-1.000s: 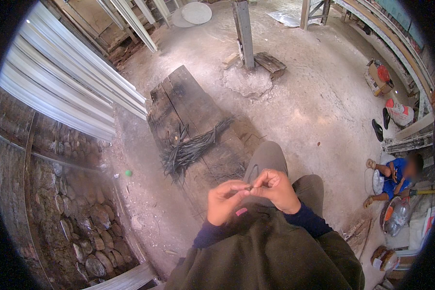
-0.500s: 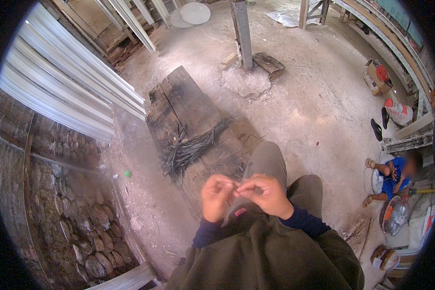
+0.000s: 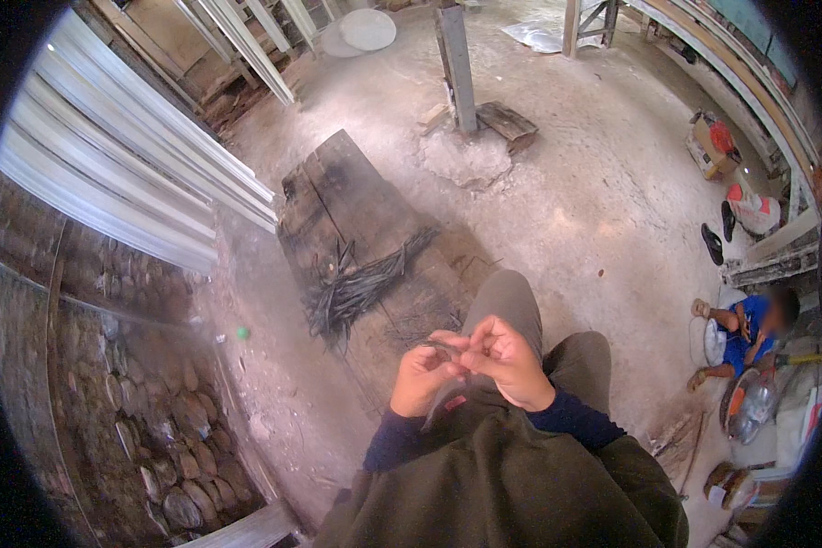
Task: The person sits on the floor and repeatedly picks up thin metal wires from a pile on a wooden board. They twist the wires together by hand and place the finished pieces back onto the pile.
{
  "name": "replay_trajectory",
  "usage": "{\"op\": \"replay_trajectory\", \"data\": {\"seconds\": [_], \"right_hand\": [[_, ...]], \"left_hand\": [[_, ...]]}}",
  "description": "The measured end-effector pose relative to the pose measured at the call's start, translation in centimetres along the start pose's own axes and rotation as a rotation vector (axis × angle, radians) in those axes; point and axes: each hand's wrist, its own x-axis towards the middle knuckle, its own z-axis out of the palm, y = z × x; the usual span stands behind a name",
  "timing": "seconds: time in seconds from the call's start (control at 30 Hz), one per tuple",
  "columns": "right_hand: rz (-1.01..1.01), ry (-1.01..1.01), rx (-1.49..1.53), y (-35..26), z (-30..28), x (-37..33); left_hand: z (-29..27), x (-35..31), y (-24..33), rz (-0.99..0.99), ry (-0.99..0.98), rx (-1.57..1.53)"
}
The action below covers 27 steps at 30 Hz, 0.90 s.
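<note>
My left hand (image 3: 420, 376) and my right hand (image 3: 510, 367) meet in front of my lap, fingertips together. Both are closed in a pinch, and whatever sits between the fingers is too small and thin to make out. Just beyond them, a bundle of dark, thin strips (image 3: 371, 283) lies across a low wooden plank platform (image 3: 345, 183). More loose dark strips lie at the platform's near end, partly hidden by my left hand. My knees (image 3: 507, 300) are bent beside the platform.
Long white strips (image 3: 137, 137) hang or lean at the left, above a stone-lined pit (image 3: 169, 438). A wooden post (image 3: 457, 68) stands on a rough base ahead. At the right, a person in blue (image 3: 744, 333) sits near black sandals (image 3: 712, 244) and a box (image 3: 714, 151).
My right hand's fingers have lifted and spread slightly, and my left hand has shifted a little to the right. The fingertips still meet. The bundle has not moved.
</note>
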Motion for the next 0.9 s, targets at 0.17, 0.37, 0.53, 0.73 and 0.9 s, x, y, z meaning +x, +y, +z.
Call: {"op": "replay_trajectory", "data": {"seconds": [0.17,0.37,0.53,0.73,0.9], "right_hand": [[-0.055,-0.004,-0.358,1.0,-0.3,0.1],[-0.091,-0.081,-0.723,0.4,0.2,-0.5],[0.017,-0.099,-0.371,1.1,-0.4,-0.6],[-0.057,-0.143,-0.393,-0.3,-0.3,0.0],[0.105,0.033,-0.173,0.5,-1.7,0.3]], "left_hand": [[-0.1,0.3,-1.2,0.143,0.099,0.006],[0.2,-0.6,-1.2,0.063,0.202,-0.188],[0.5,-0.5,0.0,0.017,0.204,-0.221],[0.0,0.4,0.9,0.110,0.169,0.124],[0.9,0.2,-0.3,0.131,0.010,0.266]]}}
